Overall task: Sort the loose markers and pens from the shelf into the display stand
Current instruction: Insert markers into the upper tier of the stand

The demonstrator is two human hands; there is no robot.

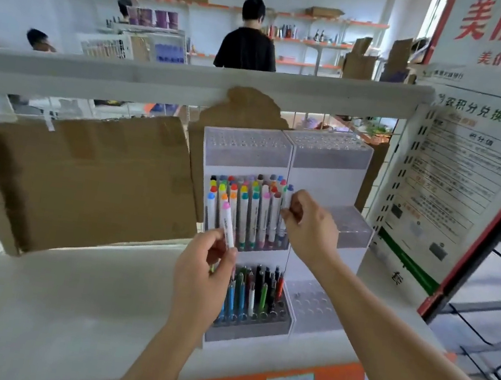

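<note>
A white tiered display stand stands on the shelf. Its middle left tier holds several white markers with coloured caps. The lower left tier holds several pens. My left hand pinches a white marker with a pink cap, tilted, in front of the middle tier. My right hand pinches a white marker with a blue cap at the right end of the middle row.
The stand's top tiers and right-hand tiers show bare holes. Brown cardboard lines the shelf's back. A poster board leans at the right. People stand in the background beyond the upper rail.
</note>
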